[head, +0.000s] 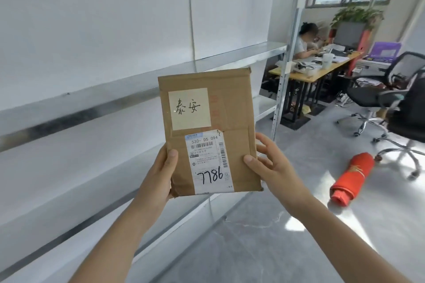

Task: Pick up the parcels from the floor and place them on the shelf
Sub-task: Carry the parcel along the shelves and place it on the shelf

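Note:
A flat brown cardboard parcel (232, 108) is held upright in front of me, with a yellow note and a white shipping label marked 7786 on its face. My left hand (164, 171) grips its lower left edge, thumb on the front. My right hand (270, 163) grips its lower right edge, thumb on the front and fingers behind. The white metal shelf (92, 96) runs along the left with several bare levels, just behind the parcel.
A red cylindrical parcel (351, 178) lies on the grey floor at the right. Black office chairs (391, 99) stand beyond it. A person sits at a cluttered desk (317, 73) at the back. A shelf upright (281, 89) stands behind the parcel's right side.

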Demonstrator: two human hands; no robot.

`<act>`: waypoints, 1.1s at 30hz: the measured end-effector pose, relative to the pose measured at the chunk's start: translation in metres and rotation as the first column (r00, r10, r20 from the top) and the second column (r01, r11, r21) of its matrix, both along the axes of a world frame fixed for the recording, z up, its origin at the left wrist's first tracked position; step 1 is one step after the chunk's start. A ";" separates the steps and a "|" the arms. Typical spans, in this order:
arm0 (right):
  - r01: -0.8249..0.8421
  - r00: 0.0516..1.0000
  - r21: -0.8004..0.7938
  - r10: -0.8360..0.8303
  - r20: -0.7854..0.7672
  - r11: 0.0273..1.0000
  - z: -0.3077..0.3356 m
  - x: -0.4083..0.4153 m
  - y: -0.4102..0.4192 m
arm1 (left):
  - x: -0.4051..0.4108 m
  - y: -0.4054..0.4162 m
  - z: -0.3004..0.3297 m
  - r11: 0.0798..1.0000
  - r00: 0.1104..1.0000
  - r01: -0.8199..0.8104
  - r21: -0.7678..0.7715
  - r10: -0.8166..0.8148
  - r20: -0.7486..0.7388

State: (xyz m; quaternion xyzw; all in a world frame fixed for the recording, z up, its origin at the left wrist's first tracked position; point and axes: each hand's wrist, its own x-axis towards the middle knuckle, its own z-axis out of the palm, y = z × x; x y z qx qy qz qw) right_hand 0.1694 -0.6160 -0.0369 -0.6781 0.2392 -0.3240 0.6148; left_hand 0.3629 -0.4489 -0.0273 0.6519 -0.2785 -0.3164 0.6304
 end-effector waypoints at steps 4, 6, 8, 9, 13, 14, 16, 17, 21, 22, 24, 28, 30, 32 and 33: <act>0.051 0.999 0.000 -0.051 -0.019 0.999 0.000 -0.034 -0.064 | -0.028 -0.076 -0.002 0.999 0.999 0.043 0.018 -0.043 0.001; 0.072 0.997 0.003 -0.072 -0.022 0.997 0.000 -0.047 -0.091 | -0.037 -0.106 -0.002 0.998 0.998 0.065 0.015 -0.065 -0.003; 0.086 0.996 0.011 -0.085 -0.023 0.996 -0.002 -0.057 -0.116 | -0.043 -0.135 -0.003 0.996 0.996 0.085 0.023 -0.085 -0.013; 0.085 0.996 0.018 -0.085 -0.023 0.996 -0.003 -0.060 -0.124 | -0.044 -0.145 -0.004 0.996 0.996 0.090 0.023 -0.089 -0.021; 0.118 0.993 0.037 -0.117 -0.028 0.992 -0.010 -0.066 -0.163 | -0.043 -0.195 -0.009 0.996 0.996 0.086 0.037 -0.084 -0.042; 0.127 0.992 0.041 -0.126 -0.032 0.991 -0.013 -0.066 -0.174 | -0.042 -0.209 -0.012 0.995 0.996 0.086 0.044 -0.084 -0.044; 0.138 0.990 0.044 -0.136 -0.040 0.990 -0.018 -0.066 -0.196 | -0.040 -0.236 -0.017 0.994 0.995 0.097 0.052 -0.094 -0.045; 0.146 0.989 0.046 -0.144 -0.041 0.988 -0.020 -0.066 -0.207 | -0.039 -0.250 -0.019 0.993 0.993 0.105 0.054 -0.102 -0.052; 0.187 0.981 0.043 -0.185 -0.054 0.981 -0.026 -0.060 -0.257 | -0.028 -0.307 -0.027 0.989 0.988 0.138 0.048 -0.133 -0.082; 0.196 0.979 0.039 -0.194 -0.057 0.980 -0.026 -0.056 -0.270 | -0.023 -0.321 -0.029 0.988 0.986 0.148 0.047 -0.143 -0.088; 0.217 0.975 0.037 -0.215 -0.055 0.976 -0.025 -0.048 -0.296 | -0.013 -0.350 -0.030 0.984 0.980 0.175 0.040 -0.171 -0.098; 0.245 0.969 0.054 -0.243 -0.040 0.968 -0.024 -0.025 -0.351 | 0.016 -0.409 -0.031 0.976 0.970 0.216 0.032 -0.211 -0.119; 0.261 0.965 0.060 -0.260 -0.025 0.963 -0.025 -0.013 -0.376 | 0.031 -0.435 -0.031 0.972 0.966 0.231 0.032 -0.226 -0.128; 0.281 0.960 0.069 -0.280 -0.019 0.957 -0.027 -0.002 -0.398 | 0.044 -0.458 -0.031 0.967 0.961 0.251 0.041 -0.244 -0.129; 0.285 0.958 0.074 -0.285 -0.012 0.956 -0.027 0.002 -0.406 | 0.048 -0.466 -0.031 0.964 0.959 0.262 0.045 -0.255 -0.125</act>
